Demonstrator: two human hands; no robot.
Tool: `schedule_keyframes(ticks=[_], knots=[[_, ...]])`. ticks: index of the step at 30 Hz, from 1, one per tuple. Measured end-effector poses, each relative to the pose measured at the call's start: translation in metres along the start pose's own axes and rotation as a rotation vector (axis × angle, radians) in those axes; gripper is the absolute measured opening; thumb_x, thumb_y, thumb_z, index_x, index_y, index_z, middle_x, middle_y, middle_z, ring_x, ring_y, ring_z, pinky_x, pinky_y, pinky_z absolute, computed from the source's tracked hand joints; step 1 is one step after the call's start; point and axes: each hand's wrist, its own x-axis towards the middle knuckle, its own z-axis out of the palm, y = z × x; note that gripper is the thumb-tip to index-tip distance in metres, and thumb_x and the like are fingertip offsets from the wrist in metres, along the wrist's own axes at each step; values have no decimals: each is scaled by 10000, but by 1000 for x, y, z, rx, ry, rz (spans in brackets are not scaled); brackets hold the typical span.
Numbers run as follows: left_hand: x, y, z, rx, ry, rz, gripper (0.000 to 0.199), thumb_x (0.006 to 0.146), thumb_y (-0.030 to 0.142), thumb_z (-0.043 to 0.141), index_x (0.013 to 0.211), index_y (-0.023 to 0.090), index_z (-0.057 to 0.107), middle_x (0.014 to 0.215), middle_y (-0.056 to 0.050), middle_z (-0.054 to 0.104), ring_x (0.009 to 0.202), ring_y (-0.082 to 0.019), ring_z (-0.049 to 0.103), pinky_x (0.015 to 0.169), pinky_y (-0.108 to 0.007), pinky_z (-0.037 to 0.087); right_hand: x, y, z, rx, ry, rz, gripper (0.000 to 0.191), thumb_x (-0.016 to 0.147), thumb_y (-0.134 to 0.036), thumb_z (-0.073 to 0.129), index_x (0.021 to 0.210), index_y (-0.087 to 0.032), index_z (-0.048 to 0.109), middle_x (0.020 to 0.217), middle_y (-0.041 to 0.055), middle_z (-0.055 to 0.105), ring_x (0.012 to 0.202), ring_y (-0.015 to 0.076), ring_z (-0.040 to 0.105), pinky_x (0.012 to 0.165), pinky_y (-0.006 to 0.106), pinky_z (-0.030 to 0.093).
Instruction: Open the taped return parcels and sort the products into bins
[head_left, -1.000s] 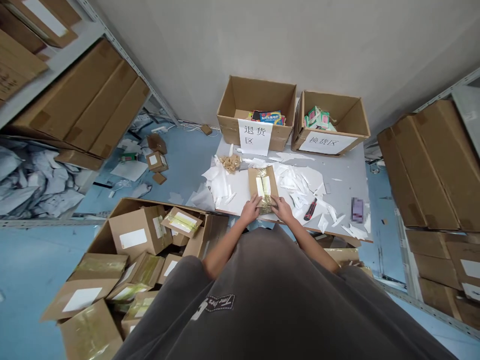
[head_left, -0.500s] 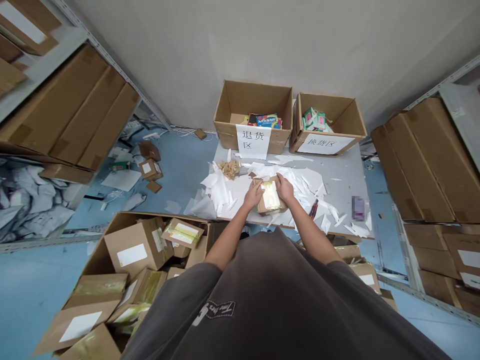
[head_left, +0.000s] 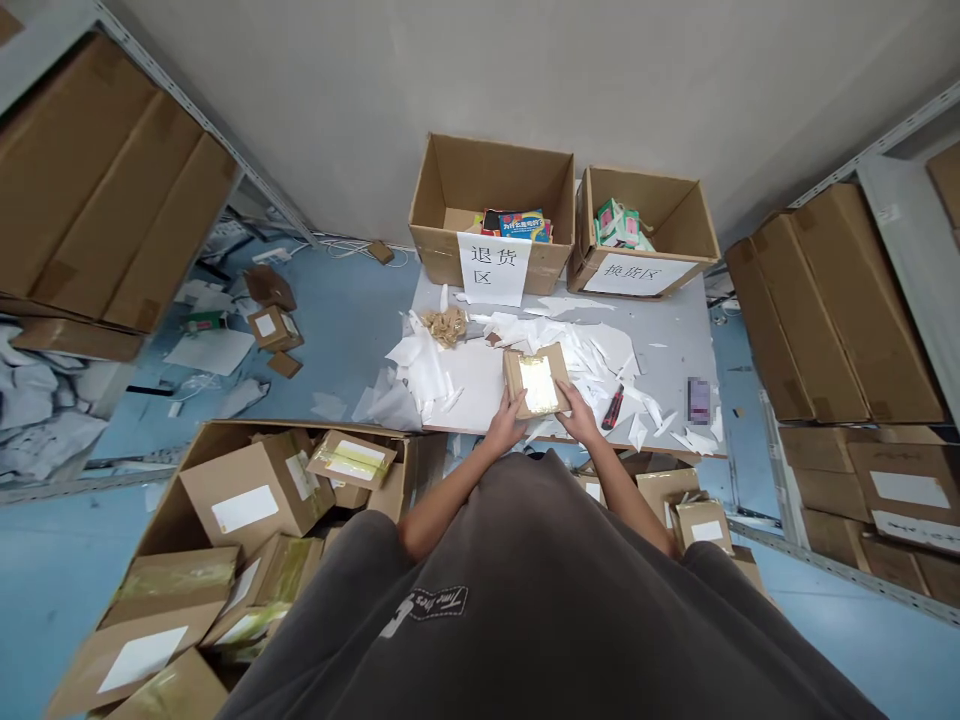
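Parcel (head_left: 538, 385) in both hands, you stand at a grey table (head_left: 675, 350), holding the taped cardboard box just above or on the near part of the top; whether its underside touches cannot be told. Half a second earlier your hands were up along its far half; now your left hand (head_left: 508, 423) grips the near left corner and your right hand (head_left: 577, 412) the near right side, fingers curled round the edges. The parcel now sits slightly askew, its left side showing. Around it, torn white paper (head_left: 581, 350) litters the surface, with crumpled brown paper (head_left: 445, 326) to the left, and a red-and-black cutter (head_left: 613, 408) and a blurred-out purple item (head_left: 698, 400) to the right. Along the far edge stand two open cartons: the left carton (head_left: 442, 250), holding colourful boxes or books (head_left: 525, 226), and the right carton (head_left: 694, 225), holding green-and-white packs (head_left: 621, 226), each bearing a white sign with Chinese characters. A big carton (head_left: 427, 465) heaped with taped parcels stands to your left on the blue floor (head_left: 337, 330), and loaded metal shelves flank you before a plain grey wall (head_left: 480, 70).
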Motion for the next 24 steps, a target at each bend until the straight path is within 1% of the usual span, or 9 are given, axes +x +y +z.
schedule_keyframes(ticks=[3, 5, 8, 10, 12, 14, 17, 20, 24], knots=[[13, 9, -23, -9, 160, -35, 808, 1023, 382, 730, 1744, 278, 381, 1752, -114, 465, 1586, -338, 501, 1256, -444, 494, 19, -15, -18, 0, 68, -32, 814, 999, -379, 596, 1768, -286, 346, 1701, 85, 527, 1534, 344, 530, 1221, 525, 506], [28, 15, -41, -40, 259, -79, 775, 1069, 458, 669, 1758, 330, 338, 1668, -75, 583, 1394, -313, 685, 1157, -426, 574, 39, -23, -31, -16, 117, -9, 817, 1060, -478, 557, 1797, -283, 264, 1663, 98, 576, 1392, 352, 648, 1136, 498, 567], [53, 15, -58, -67, 360, -108, 712, 1133, 482, 528, 1780, 339, 266, 1658, -57, 597, 1280, -278, 746, 1114, -413, 594, 80, -34, -36, -97, 156, 104, 844, 1100, -541, 484, 1820, -253, 148, 1524, 123, 697, 1175, 347, 751, 1040, 467, 604], [68, 7, -58, -40, 337, -112, 765, 1115, 439, 558, 1793, 299, 234, 1739, -70, 496, 1446, -292, 642, 1208, -421, 530, 109, -39, -24, -149, 155, 184, 842, 1100, -482, 465, 1822, -232, 112, 1473, 129, 726, 1191, 351, 753, 1050, 463, 598], [78, -6, -51, -16, 226, -157, 882, 1058, 383, 651, 1802, 236, 202, 1787, -107, 411, 1601, -314, 478, 1287, -436, 450, 130, -41, -4, -154, 85, 227, 853, 1068, -375, 474, 1818, -190, 112, 1489, 154, 705, 1236, 345, 737, 1077, 463, 588], [80, -19, -42, -33, 104, -219, 946, 1035, 360, 674, 1808, 195, 154, 1770, -146, 432, 1625, -324, 441, 1289, -456, 443, 137, -38, 17, -140, 18, 241, 854, 1023, -303, 488, 1805, -153, 177, 1521, 185, 665, 1273, 343, 713, 1115, 487, 572], [70, -33, -33, -34, 72, -231, 885, 1072, 365, 602, 1806, 175, 145, 1762, -172, 436, 1625, -323, 442, 1276, -467, 454, 120, -23, 36, -113, 32, 199, 800, 997, -298, 503, 1763, -159, 318, 1596, 197, 581, 1381, 349, 642, 1190, 534, 526], [49, -42, -30, 31, 61, -112, 868, 1045, 394, 666, 1788, 203, 259, 1832, -164, 287, 1682, -338, 331, 1314, -463, 403, 81, -3, 38, -105, 28, 131, 822, 942, -309, 577, 1732, -186, 387, 1698, 185, 468, 1536, 368, 506, 1247, 567, 468], [21, -53, -21, 70, -164, -69, 1078, 886, 337, 874, 1784, 313, 278, 1875, -148, 116, 1604, -393, 467, 1219, -451, 511, 28, 10, 47, -63, -191, 50, 1031, 795, -225, 678, 1763, -190, 324, 1670, 191, 501, 1524, 372, 514, 1239, 544, 472]])
